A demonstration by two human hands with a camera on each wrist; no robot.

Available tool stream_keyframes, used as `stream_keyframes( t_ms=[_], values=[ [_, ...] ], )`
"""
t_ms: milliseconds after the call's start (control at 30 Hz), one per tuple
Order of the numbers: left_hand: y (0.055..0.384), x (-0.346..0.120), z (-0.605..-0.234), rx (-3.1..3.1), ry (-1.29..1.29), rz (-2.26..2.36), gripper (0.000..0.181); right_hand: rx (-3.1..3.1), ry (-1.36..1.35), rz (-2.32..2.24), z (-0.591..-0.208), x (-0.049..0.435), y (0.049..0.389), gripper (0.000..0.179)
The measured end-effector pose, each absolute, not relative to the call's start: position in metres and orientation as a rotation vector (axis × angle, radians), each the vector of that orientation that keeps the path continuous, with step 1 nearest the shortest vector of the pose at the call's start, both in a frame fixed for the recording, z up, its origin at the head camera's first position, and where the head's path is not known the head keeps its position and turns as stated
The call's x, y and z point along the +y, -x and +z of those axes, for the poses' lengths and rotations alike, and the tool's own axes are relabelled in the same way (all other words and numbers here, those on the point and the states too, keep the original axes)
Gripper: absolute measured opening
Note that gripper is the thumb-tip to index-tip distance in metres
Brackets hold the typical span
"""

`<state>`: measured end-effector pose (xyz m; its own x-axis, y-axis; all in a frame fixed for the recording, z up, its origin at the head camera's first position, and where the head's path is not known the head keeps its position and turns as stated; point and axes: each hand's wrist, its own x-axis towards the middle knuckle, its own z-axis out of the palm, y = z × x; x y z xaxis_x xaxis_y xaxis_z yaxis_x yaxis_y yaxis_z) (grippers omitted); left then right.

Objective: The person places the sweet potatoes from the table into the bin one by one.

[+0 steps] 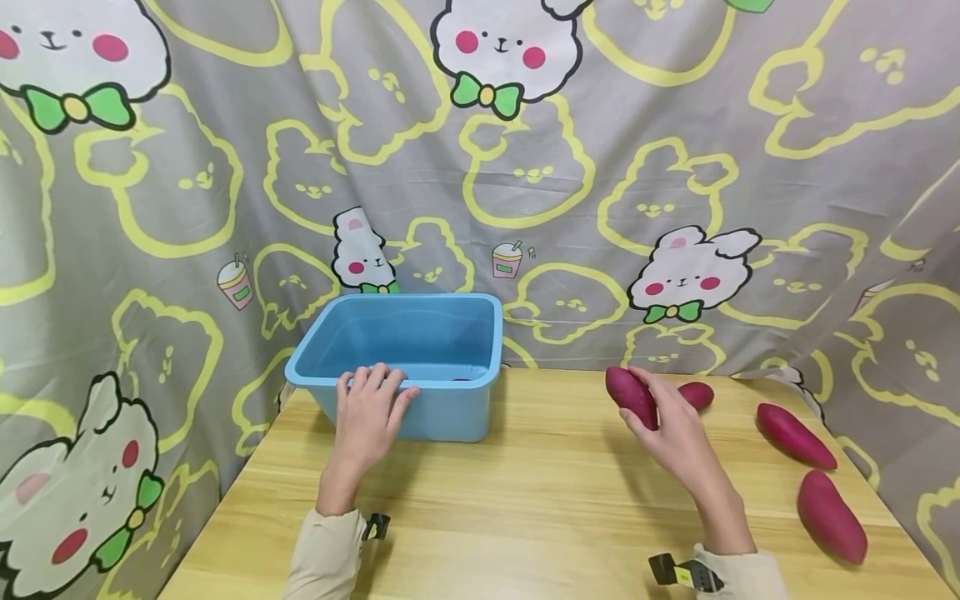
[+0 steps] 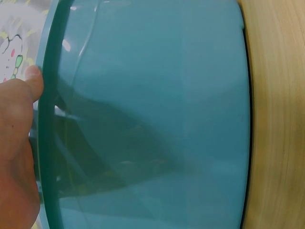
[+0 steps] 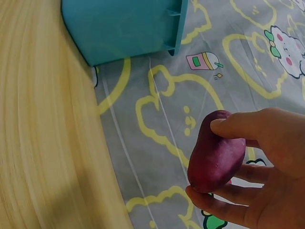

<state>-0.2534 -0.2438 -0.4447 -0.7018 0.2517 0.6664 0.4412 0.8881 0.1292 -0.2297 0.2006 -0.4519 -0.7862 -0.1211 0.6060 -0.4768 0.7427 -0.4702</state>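
In the head view my right hand [image 1: 675, 433] holds a purple sweet potato [image 1: 632, 397] above the table. The right wrist view shows the thumb and fingers pinching that sweet potato [image 3: 217, 157] from both sides. My left hand [image 1: 367, 417] grips the near rim of a blue plastic bin [image 1: 450, 414], its fingers hooked over the edge. Close up in the left wrist view, the bin's outer wall [image 2: 157, 95] fills most of the frame, with the left hand [image 2: 16, 138] at its rim. A sliver of purple shows inside the bin; the rest is hidden by the front wall.
Behind the right hand lies another sweet potato [image 1: 697, 396]. Two more, a slim one [image 1: 795, 435] and a thicker one [image 1: 832, 517], lie at the right of the wooden table [image 1: 525, 517]. A patterned grey curtain [image 1: 540, 242] hangs around the table.
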Motion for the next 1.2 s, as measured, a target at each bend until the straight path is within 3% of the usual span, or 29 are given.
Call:
stream_keyframes(
  t_ms=[1200],
  values=[
    [0.253, -0.243, -0.444, -2.38, 0.488, -0.369, 0.022, -2.48, -0.545, 0.811, -0.411, 0.181, 0.244, 0.062]
  ],
)
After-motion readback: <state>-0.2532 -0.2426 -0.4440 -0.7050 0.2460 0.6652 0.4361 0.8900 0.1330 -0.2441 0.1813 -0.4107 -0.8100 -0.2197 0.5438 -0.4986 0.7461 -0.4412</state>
